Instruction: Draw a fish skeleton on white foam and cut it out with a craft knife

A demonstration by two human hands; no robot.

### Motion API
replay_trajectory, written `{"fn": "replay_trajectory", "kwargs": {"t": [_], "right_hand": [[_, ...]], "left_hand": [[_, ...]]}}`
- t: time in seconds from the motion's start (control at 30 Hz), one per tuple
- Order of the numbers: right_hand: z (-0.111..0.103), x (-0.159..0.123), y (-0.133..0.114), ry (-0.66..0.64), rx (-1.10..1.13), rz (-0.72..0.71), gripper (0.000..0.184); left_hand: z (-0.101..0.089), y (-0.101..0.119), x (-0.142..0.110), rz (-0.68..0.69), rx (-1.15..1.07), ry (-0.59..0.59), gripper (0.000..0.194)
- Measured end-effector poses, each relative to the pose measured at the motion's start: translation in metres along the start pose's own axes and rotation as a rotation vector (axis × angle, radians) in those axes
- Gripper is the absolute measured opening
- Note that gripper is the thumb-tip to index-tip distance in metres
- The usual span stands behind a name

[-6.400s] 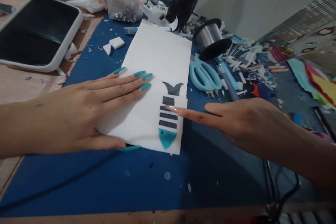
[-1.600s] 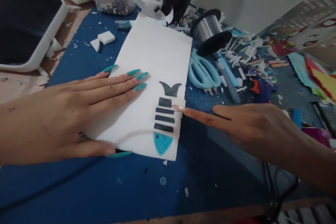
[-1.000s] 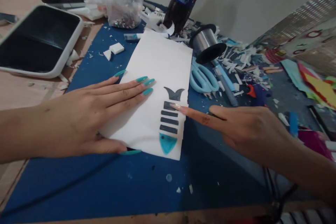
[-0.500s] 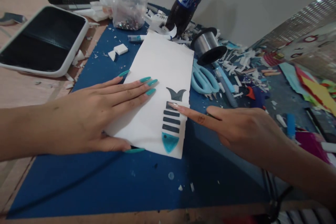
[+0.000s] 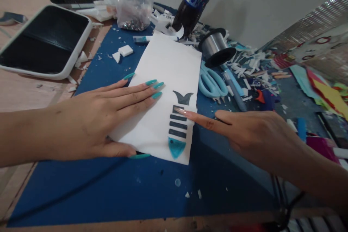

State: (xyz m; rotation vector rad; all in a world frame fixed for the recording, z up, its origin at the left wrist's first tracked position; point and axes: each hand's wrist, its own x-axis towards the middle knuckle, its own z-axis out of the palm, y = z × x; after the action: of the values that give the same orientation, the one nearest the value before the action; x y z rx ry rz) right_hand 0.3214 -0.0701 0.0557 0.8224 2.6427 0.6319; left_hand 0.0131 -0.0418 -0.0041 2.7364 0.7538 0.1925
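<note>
"Start at the left."

"Phone (image 5: 46, 40) at ten o'clock. Left hand (image 5: 92, 119) at nine, palm down across the sheet (image 5: 165, 61), same spot on it as seconds ago. Fingers straight and mostly together, the topmost slightly apart, thumb spread off toward four."

"And the sheet?"

"Mid-dial. A fish figure runs down its four o'clock side: dark tail (image 5: 183, 98) at the figure's twelve, blue head (image 5: 176, 147) at its six. Inked or separate pieces, I can't say."

"What's changed?"

"The index nail (image 5: 180, 111). Some six seconds ago it lay over the narrow bar (image 5: 176, 117); now it's over the wide block (image 5: 177, 106) just below the tail."

"Meaning?"

"I'd judge attention has shifted one piece nearer the tail; the figure itself looks unaltered."

"And the right hand (image 5: 250, 127)?"

"Between three and four o'clock, lower than the spool (image 5: 213, 44) at one. Index straight, the others folded under, so I can't say whether they pinch anything."
</note>
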Motion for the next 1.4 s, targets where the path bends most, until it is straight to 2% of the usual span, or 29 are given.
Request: {"fn": "replay_trajectory", "kwargs": {"t": [0.13,0.33,0.53,0.7,0.83,0.97,1.1,1.4], "right_hand": [[0.0,0.001,0.002,0.015,0.004,-0.016,0.067],[-0.008,0.005,0.004,-0.05,-0.035,-0.037,0.07],[-0.018,0.011,0.001,-0.182,-0.11,-0.027,0.07],[-0.027,0.02,0.003,-0.132,-0.095,-0.066,0.072],[-0.032,0.024,0.003,-0.155,-0.097,-0.094,0.069],[-0.029,0.022,0.001,-0.122,-0.089,-0.078,0.064],[-0.024,0.019,0.001,-0.151,-0.098,-0.073,0.066],[-0.011,0.018,0.006,-0.146,-0.079,-0.097,0.068]], "left_hand": [[0.0,0.0,0.0,0.003,0.0,-0.011,0.086],[-0.001,0.001,0.001,-0.013,-0.028,-0.013,0.086],[-0.003,0.001,-0.001,-0.017,0.012,-0.049,0.084],[-0.004,0.002,-0.002,-0.023,0.008,-0.05,0.083],[-0.003,0.002,-0.001,-0.012,-0.02,-0.034,0.082],[-0.001,0.001,-0.002,0.008,-0.015,-0.009,0.082],[-0.001,0.002,-0.003,-0.004,0.0,0.006,0.078],[0.001,0.0,-0.003,-0.008,0.068,0.008,0.085]]}}
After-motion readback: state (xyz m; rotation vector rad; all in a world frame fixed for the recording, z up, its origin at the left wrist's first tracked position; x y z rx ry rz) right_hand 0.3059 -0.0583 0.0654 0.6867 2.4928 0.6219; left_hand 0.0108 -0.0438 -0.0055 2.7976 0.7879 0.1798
